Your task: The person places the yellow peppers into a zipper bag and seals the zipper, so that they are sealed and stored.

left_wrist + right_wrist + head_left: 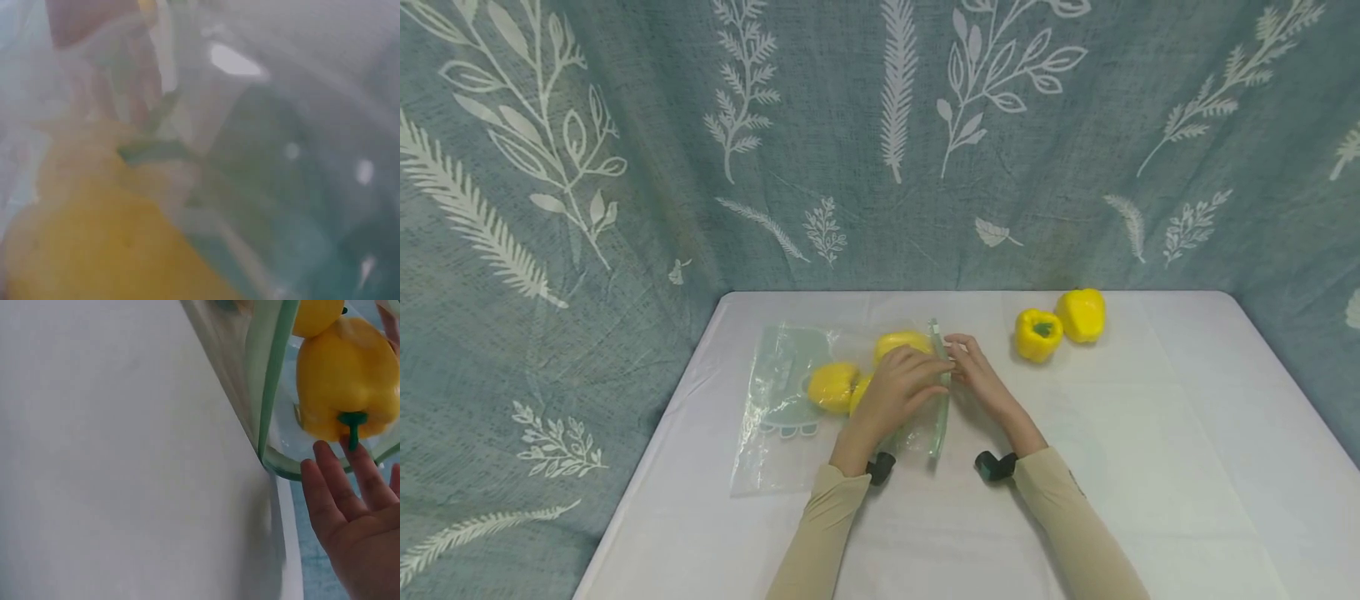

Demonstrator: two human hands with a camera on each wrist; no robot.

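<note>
A clear zip bag [790, 471] with a green-edged mouth lies left of centre in the head view, several yellow bell peppers [832, 387] inside it. My left hand [891, 392] reaches over the bag and pinches its edge at the mouth. At the opening, my right hand [976, 375] has its fingers fairly straight; in the right wrist view the fingertips touch or nearly touch the green stem of a bell pepper [347, 375] just inside. The left wrist view is blurred, with a yellow pepper [106, 250] seen through plastic.
Two more yellow bell peppers, one stem-forward [1037, 335] and one beside it [1082, 315], sit at the back right of the white table [1150, 467]. A blue-green leaf-patterned curtain [850, 125] hangs behind and at both sides.
</note>
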